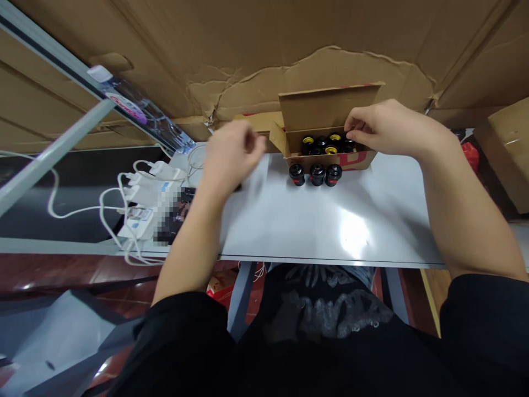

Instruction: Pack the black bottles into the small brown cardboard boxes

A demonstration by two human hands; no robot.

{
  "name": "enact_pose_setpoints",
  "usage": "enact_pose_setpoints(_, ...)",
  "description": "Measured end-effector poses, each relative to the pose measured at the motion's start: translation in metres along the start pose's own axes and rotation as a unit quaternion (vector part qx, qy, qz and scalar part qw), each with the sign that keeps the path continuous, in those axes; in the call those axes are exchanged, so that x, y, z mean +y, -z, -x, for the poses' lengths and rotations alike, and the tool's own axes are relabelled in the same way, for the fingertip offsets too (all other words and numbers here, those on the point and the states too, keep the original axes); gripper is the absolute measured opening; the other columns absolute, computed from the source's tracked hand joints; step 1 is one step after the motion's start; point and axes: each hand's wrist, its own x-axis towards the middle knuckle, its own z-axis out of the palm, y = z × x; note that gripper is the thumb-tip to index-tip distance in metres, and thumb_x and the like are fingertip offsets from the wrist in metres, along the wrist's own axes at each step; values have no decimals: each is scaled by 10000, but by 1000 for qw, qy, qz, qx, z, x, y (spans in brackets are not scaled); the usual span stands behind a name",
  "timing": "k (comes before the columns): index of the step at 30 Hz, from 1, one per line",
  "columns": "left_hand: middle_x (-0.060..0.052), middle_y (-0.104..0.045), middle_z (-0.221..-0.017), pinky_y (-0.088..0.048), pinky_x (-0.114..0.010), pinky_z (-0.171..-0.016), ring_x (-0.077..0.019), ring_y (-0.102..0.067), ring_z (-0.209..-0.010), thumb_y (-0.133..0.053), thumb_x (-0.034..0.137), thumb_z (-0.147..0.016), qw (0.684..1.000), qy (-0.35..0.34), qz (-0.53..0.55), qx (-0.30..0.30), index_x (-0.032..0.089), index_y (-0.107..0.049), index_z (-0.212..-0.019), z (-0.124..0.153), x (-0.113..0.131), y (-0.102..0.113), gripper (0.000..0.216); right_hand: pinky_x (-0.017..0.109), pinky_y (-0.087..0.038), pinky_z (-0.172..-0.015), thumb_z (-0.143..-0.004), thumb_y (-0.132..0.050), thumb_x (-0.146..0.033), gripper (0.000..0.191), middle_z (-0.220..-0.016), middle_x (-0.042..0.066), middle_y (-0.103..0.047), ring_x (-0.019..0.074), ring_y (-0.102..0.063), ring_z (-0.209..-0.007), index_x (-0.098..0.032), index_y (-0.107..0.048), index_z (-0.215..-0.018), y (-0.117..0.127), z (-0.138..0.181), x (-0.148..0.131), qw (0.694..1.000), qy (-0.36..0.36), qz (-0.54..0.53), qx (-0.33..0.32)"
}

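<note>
Three black cylindrical lamp holders (317, 175) with red bands stand in a row on the pale grey desk (289, 220), just in front of an open brown cardboard box (330, 110). Black lamp holders with brass collars (326, 142) sit packed inside it. The right hand (388, 129), arm reaching forward, is half open over the box's near wall, fingertips at the holders; any grip is hidden. The left hand (233, 157), left of the box, is too blurred to judge. White plug adapters with cables (149, 204) lie just beyond it.
</note>
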Motion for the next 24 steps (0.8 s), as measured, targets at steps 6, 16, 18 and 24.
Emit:
enact_pose_setpoints(6, -317, -718, -1793, -519, -780, -1442, -628, -619, -1741, -917, 815, -930, 953, 279, -40, -112, 186, -623, -1797, 16, -94, -14, 1111, 572, -603, -895, -1135, -872, -743, 417, -987, 87, -903, 352, -738, -913, -335, -793, -1156, -6, -3, 10, 999, 37, -30, 10)
enact_pose_setpoints(16, -355, -543, -1982, -389, -882, -1498, -712, -446, -1834, -884, 658, -870, 934, 312, -19, -172, 156, -450, -1961, 15, -100, -40, 1277, 524, -595, -821, -1104, -888, -801, 456, -879, 56, -864, 312, -697, -808, -350, -845, -1156, -12, -7, 18, 998, 65, -25, -2)
enact_pose_setpoints(18, -340, -562, -1972, -405, -874, -1497, -704, -461, -1833, -889, 661, -884, 937, 306, -24, -166, 170, -471, -1968, 17, -101, -40, 1261, 515, -578, -818, -1089, -917, -752, 428, -879, 68, -859, 309, -693, -796, -333, -858, -1158, -14, -9, 18, 997, 66, -28, -7)
enact_pose_setpoints(24, -325, -644, -1922, -526, -766, -1487, -594, -639, -1749, -894, 686, -947, 930, 305, 16, -204, 130, -425, -2001, 17, -125, -20, 1281, 541, -601, -862, -1054, -946, -752, 409, -869, 49, -838, 341, -729, -825, -362, -878, -1161, -17, -10, 23, 997, 71, -42, -1)
